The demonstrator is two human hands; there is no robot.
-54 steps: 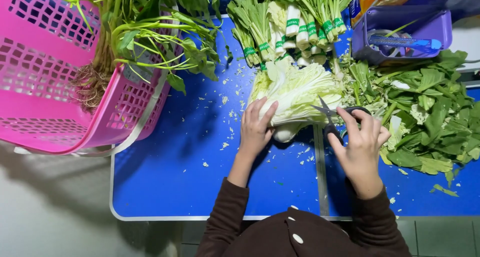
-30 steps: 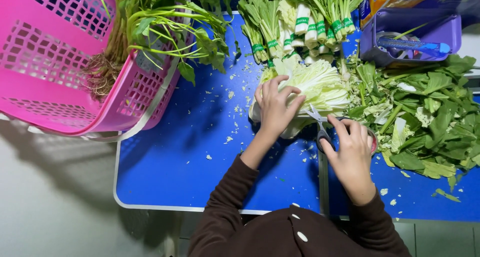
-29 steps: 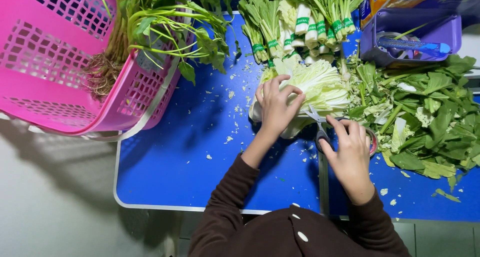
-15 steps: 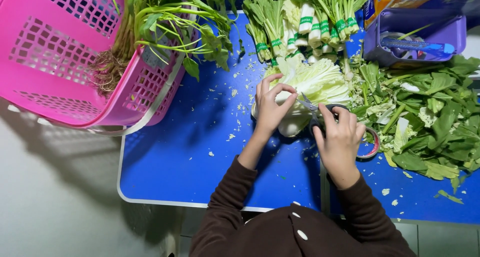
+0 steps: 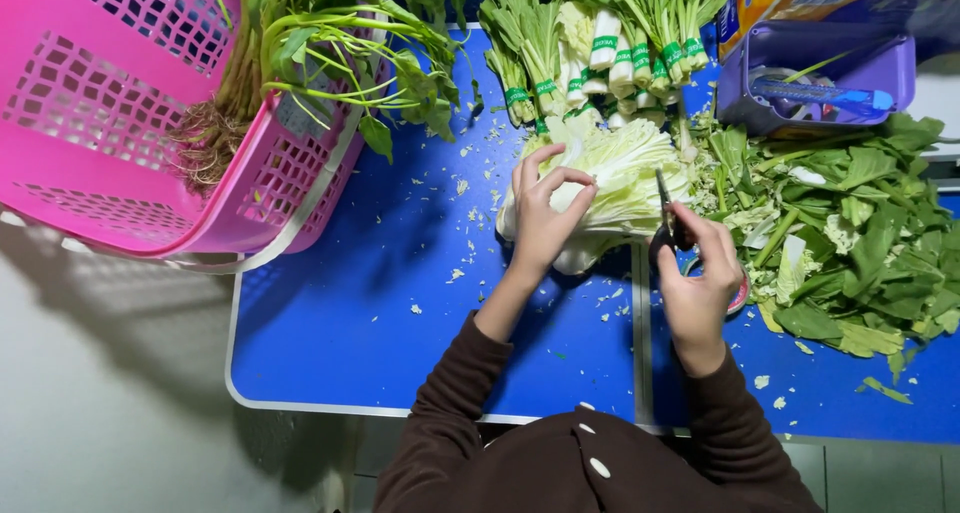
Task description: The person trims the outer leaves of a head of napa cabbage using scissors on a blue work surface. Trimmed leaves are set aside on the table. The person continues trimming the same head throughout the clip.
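Two hands worked one cabbage (image 5: pixel 620 173) lying near the middle of the blue table (image 5: pixel 350 313), below the banded bundles of greens (image 5: pixel 600 43). The left hand (image 5: pixel 545 218) lay spread over its near end, fingers curled, pinning it down. The right hand (image 5: pixel 700 283) was closed around scissors (image 5: pixel 668 218), blades at the leaves. Trimming looked under way; the coming snip called for a steady hold and fingers kept off the blades, beside the pile of cut leaves (image 5: pixel 850 243)

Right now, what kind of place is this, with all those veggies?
Probably a vegetable stall or kitchen prep spot. A blue table holds banded bunches of greens, a pile of trimmed leaves and a pink basket, while the right hand snips a cabbage with scissors.
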